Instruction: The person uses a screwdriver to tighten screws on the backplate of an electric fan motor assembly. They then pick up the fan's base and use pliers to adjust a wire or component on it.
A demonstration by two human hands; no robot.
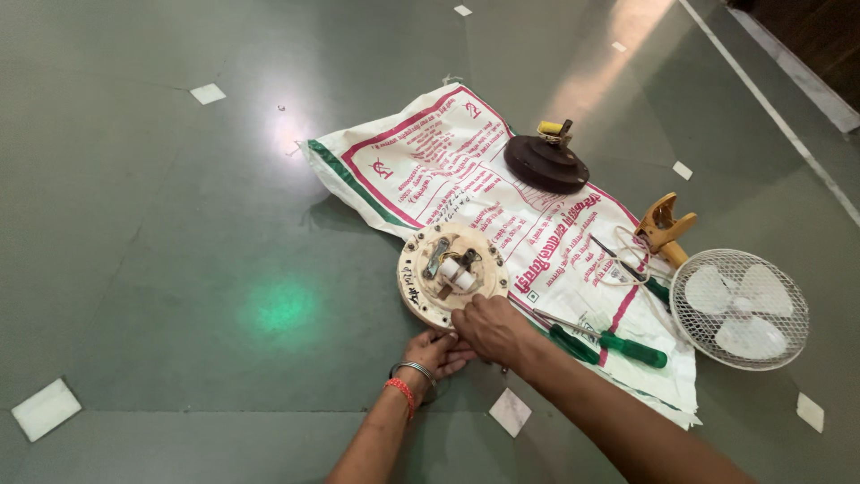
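**A:** Entry, head view. What is under the hands?

**B:** A round cream fan motor housing, lying flat with its open face up, half on the green floor and half on the near-left edge of a printed white sack spread out as a mat. White cylindrical parts and wiring sit at its centre.

**A:** Right hand?

**B:** The right hand rests on the housing's near rim, knuckles up, fingers curled down onto the edge. It grips the rim; nothing else is in it.

**A:** Left hand?

**B:** The left hand lies just below the housing, partly tucked under the right hand, fingers reaching under the near edge. Cannot tell whether it is clasped on anything. A metal bangle and a red thread band sit on that wrist.

**A:** Surroundings, relative to the housing?

**B:** Right of it, on the sack: two green-handled screwdrivers, near the right forearm. Further right, off the sack: a small white table-fan guard with blades. Beyond and to the right: a yellow-orange plastic part with white cord beside it. Far side of the sack: a dark round cover with a yellow piece on top. White inlay squares dot the floor.
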